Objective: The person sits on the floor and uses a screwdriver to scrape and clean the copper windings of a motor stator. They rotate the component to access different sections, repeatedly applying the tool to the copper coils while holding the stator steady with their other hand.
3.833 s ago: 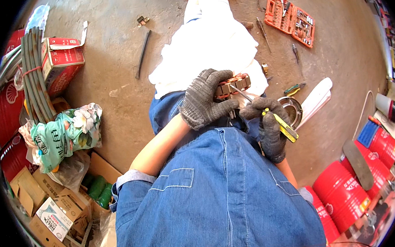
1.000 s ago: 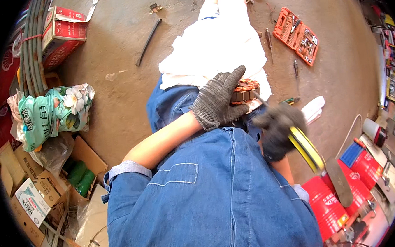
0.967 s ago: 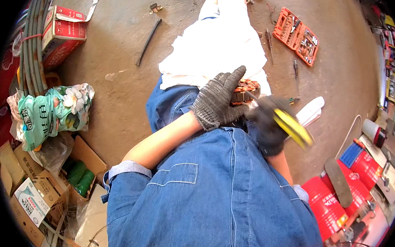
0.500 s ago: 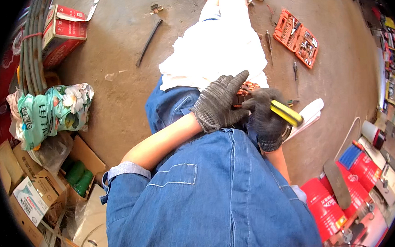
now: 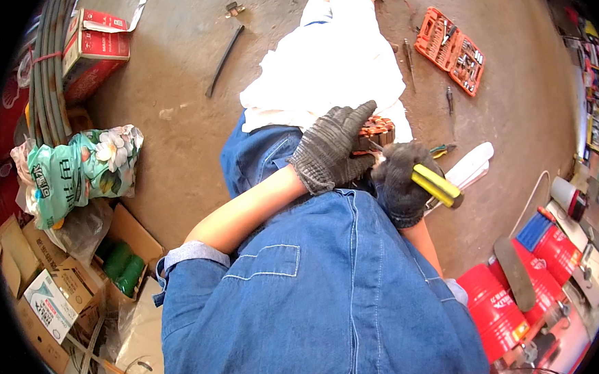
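In my lap, on the edge of a white cloth (image 5: pixel 326 69), rests what looks like a copper-wound stator (image 5: pixel 376 127) with orange-brown coils and a dark core. My left hand (image 5: pixel 335 147), in a dark grey knit glove, grips it from the left, thumb and fingers around its side. Closed around a screwdriver (image 5: pixel 439 187) with a yellow and black handle is my gloved right hand (image 5: pixel 405 180), just right of the stator. A thin shaft points from this hand toward the coils. The stator's lower part is hidden by my hands.
An orange socket set case (image 5: pixel 449 51) lies open on the floor at the far right. Pliers (image 5: pixel 443 151) and a white roll (image 5: pixel 470 168) are right of my hand. A black hose piece (image 5: pixel 225 61) lies far left. Cartons (image 5: pixel 72 283) and red drums (image 5: pixel 492 305) flank me.
My right hand and the screwdriver have shifted slightly down and right, showing more of the coils and the pliers. My left hand stays in place.
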Demonstrator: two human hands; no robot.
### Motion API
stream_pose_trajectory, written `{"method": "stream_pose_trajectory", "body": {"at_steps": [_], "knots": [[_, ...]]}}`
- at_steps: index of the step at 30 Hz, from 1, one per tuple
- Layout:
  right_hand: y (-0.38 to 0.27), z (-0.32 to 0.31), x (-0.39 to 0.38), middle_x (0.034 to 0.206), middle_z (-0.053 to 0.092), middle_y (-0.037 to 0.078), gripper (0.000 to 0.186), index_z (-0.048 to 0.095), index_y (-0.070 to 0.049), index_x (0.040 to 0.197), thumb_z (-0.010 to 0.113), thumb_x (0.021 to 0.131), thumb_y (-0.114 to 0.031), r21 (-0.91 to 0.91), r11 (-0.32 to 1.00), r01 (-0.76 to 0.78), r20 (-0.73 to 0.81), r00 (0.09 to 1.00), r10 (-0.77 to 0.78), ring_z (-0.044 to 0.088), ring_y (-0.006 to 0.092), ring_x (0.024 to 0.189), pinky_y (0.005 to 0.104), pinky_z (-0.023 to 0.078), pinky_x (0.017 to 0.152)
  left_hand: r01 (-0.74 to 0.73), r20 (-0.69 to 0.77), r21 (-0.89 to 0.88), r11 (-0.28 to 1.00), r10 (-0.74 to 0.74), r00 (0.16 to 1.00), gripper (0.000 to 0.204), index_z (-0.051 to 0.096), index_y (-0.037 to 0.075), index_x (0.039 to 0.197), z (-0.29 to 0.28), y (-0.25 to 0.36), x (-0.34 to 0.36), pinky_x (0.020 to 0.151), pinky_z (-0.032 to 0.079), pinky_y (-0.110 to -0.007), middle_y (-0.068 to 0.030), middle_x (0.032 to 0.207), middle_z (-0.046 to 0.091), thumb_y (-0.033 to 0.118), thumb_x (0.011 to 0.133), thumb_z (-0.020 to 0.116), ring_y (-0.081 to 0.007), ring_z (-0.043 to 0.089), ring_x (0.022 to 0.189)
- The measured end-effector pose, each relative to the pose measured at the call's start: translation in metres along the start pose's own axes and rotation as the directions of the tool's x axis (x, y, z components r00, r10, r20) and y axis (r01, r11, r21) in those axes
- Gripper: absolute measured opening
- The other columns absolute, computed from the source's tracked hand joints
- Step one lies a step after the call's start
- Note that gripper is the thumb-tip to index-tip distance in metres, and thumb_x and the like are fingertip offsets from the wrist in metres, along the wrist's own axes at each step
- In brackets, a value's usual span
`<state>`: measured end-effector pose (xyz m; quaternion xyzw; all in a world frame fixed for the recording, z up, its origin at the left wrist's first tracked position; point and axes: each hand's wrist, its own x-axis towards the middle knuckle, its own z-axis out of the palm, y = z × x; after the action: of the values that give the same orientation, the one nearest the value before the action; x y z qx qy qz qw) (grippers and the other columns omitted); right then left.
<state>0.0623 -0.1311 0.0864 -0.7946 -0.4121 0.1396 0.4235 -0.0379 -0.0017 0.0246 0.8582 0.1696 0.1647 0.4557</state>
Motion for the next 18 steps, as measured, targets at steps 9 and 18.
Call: {"method": "stream_pose_trajectory", "body": {"at_steps": [9,18], "knots": [[-0.014,-0.025,0.003,0.049,0.055,0.005,0.065,0.060,-0.005,0.063,0.040,0.100,-0.054,0.014,0.971,0.237,-0.062,0.970,-0.235,0.054,0.0202,0.047,0.0337,0.041,0.048,0.033,0.010,-0.023,0.999,-0.033,0.999,0.087,0.044,0.004,0.140,0.000,0.001,-0.002,0.088,0.048,-0.046,-0.0199,0.110,0.060,0.032,0.068,0.082,-0.0375,0.059,0.100],[-0.032,-0.032,0.004,0.052,0.055,0.006,0.051,0.063,-0.007,0.066,0.049,0.098,-0.043,0.017,0.985,0.172,-0.033,0.985,-0.171,0.054,0.0212,0.048,0.0357,0.042,0.049,0.010,-0.027,-0.030,1.000,-0.011,1.000,0.087,0.043,0.004,0.140,0.001,0.001,-0.001,0.085,0.049,-0.046,-0.0202,0.107,0.060,0.026,0.065,0.081,-0.0379,0.059,0.095]]}}
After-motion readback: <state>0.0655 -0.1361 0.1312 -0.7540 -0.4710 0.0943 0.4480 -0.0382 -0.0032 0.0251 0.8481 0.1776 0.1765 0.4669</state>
